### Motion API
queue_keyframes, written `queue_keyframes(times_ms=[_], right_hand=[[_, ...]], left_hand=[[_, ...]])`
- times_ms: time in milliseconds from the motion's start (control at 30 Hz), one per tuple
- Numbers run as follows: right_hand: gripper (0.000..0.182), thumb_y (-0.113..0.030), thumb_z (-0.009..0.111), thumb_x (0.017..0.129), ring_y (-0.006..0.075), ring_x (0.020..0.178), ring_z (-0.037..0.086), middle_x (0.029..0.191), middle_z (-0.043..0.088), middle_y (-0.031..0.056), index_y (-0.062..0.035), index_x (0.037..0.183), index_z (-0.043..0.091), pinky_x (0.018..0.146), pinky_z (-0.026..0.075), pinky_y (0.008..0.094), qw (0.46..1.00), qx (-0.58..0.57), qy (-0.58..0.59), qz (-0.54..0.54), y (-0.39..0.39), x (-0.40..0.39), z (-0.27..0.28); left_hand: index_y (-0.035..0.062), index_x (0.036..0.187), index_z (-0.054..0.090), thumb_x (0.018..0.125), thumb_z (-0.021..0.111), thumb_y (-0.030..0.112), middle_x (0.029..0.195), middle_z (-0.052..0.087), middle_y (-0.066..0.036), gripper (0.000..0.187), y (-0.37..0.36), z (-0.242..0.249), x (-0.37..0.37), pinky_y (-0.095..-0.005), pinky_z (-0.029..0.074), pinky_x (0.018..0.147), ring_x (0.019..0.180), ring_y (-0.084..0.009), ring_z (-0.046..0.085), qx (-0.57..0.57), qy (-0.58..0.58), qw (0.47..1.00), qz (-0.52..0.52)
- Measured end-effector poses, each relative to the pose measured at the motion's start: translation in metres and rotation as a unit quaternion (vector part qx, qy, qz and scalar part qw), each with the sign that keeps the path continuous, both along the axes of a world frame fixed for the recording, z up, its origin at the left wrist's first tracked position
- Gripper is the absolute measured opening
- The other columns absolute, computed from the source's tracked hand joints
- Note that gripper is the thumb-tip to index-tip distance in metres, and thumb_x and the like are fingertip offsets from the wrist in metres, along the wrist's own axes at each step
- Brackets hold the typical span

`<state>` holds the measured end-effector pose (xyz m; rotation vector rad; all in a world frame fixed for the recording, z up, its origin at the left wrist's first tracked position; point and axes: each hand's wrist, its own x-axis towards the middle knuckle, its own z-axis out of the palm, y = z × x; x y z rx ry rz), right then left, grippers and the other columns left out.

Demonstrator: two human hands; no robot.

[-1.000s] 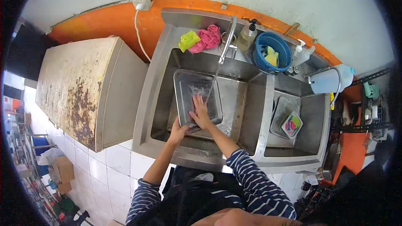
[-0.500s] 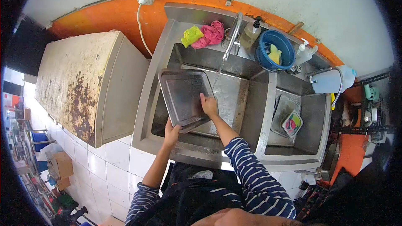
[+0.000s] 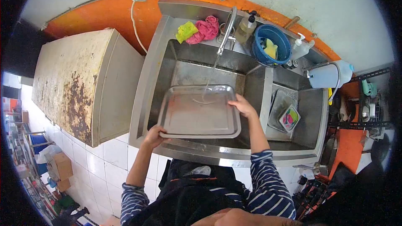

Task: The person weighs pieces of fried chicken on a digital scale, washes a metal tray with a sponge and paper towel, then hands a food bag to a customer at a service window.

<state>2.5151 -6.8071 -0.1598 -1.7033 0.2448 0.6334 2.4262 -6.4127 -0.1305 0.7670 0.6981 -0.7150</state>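
A rectangular metal tray [image 3: 197,115] is held over the large sink basin [image 3: 167,64], its inside turned up towards me. My left hand [image 3: 155,137] grips its near left corner, fingers partly tucked under the rim. My right hand [image 3: 243,105] holds the right edge with the thumb over the rim; the other fingers are hidden beneath. From the faucet [image 3: 226,37] a thin stream of water falls onto the tray's far part and spreads on its surface.
Behind the basin lie a yellow-green sponge [image 3: 186,31], a pink cloth [image 3: 206,30], a soap pump bottle [image 3: 246,28] and a blue bucket [image 3: 271,37]. The smaller right basin holds a container [image 3: 289,118] on a tray. A rusty white cabinet [image 3: 75,87] stands left.
The tray has turned from tilted to nearly level and come under the water stream. My right hand has moved from its inside to its right edge; my left hand has shifted left and slightly down.
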Motion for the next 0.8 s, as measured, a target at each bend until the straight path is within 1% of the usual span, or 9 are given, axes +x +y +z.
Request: queue_keyframes(times_ms=[100,267,367,433,500,600,667,733,800], right_hand=[[0.039,-0.013,0.055,0.074,0.0220,0.091,0.051,0.096,0.055,0.0164,0.0041,0.106,0.044,0.081,0.038,0.0310,0.992,-0.053,-0.083,-0.083,-0.023,-0.026,0.040],[0.032,-0.013,0.055,0.074,0.0211,0.080,0.054,0.089,0.057,0.0155,0.0031,0.101,0.048,0.074,0.040,0.0302,0.921,-0.239,-0.257,-0.167,-0.047,-0.064,0.095],[0.023,-0.021,0.055,0.078,0.0148,0.061,0.051,0.066,0.057,0.0086,0.0018,0.081,0.054,0.059,0.040,0.0279,0.874,-0.269,-0.260,-0.310,-0.066,-0.080,0.081],[0.024,-0.022,0.056,0.078,0.0140,0.059,0.049,0.064,0.056,0.0078,0.0017,0.078,0.054,0.057,0.039,0.0282,0.864,-0.261,-0.275,-0.332,-0.071,-0.080,0.068],[0.027,-0.025,0.057,0.078,0.0141,0.055,0.048,0.063,0.055,0.0094,0.0014,0.074,0.056,0.054,0.039,0.0310,0.874,-0.247,-0.229,-0.350,-0.083,-0.076,0.047],[0.035,-0.031,0.057,0.078,0.0131,0.060,0.047,0.065,0.055,0.0045,0.0034,0.075,0.059,0.056,0.038,0.0300,0.886,-0.266,-0.159,-0.346,-0.074,-0.045,0.014],[0.035,-0.029,0.056,0.077,0.0245,0.060,0.054,0.065,0.058,0.0122,0.0032,0.090,0.056,0.055,0.041,0.0355,0.829,-0.411,-0.198,-0.324,-0.044,-0.021,-0.008],[0.039,-0.025,0.051,0.079,0.0347,0.079,0.055,0.083,0.058,0.0209,-0.0010,0.109,0.046,0.069,0.042,0.0376,0.808,-0.432,-0.118,-0.383,0.014,-0.001,-0.001],[0.051,-0.028,0.047,0.080,0.0353,0.111,0.038,0.122,0.037,0.0226,-0.0047,0.123,0.031,0.089,0.031,0.0428,0.802,-0.452,-0.215,-0.327,0.051,0.009,-0.038]], left_hand=[[-0.0018,0.100,0.050,0.077,0.053,0.016,0.086,0.054,-0.010,0.029,-0.032,-0.014,0.019,-0.0355,0.052,0.061,0.070,-0.0186,0.057,0.195,-0.089,0.956,-0.198],[-0.0042,0.106,0.046,0.074,0.057,0.043,0.088,0.056,-0.014,0.058,-0.111,-0.079,0.054,-0.0297,0.050,0.062,0.069,-0.0193,0.059,0.161,-0.081,0.964,-0.198],[-0.0037,0.104,0.048,0.072,0.061,0.042,0.088,0.056,-0.014,0.058,-0.161,-0.074,0.085,-0.0316,0.050,0.062,0.073,-0.0203,0.058,0.157,-0.099,0.969,-0.162],[-0.0038,0.104,0.048,0.071,0.062,0.040,0.088,0.055,-0.014,0.057,-0.170,-0.069,0.106,-0.0327,0.050,0.062,0.073,-0.0206,0.057,0.148,-0.106,0.971,-0.156],[-0.0040,0.099,0.052,0.070,0.065,0.037,0.080,0.056,-0.011,0.052,-0.171,-0.052,0.124,-0.0318,0.047,0.058,0.067,-0.0187,0.055,0.265,-0.210,0.923,-0.181],[-0.0049,0.091,0.056,0.071,0.064,0.035,0.074,0.056,-0.008,0.045,-0.145,-0.048,0.142,-0.0290,0.044,0.055,0.063,-0.0163,0.053,0.241,-0.260,0.913,-0.202],[-0.0053,0.089,0.056,0.073,0.062,0.032,0.072,0.056,-0.008,0.041,-0.120,-0.036,0.140,-0.0287,0.043,0.056,0.063,-0.0156,0.052,0.305,-0.264,0.892,-0.204],[-0.0060,0.087,0.057,0.077,0.057,0.025,0.069,0.057,-0.007,0.033,-0.103,-0.026,0.130,-0.0282,0.041,0.058,0.063,-0.0141,0.051,0.419,-0.268,0.844,-0.201],[-0.0063,0.088,0.056,0.077,0.055,0.021,0.069,0.057,-0.008,0.029,-0.095,-0.028,0.106,-0.0285,0.041,0.059,0.064,-0.0141,0.052,0.426,-0.286,0.847,-0.139]])
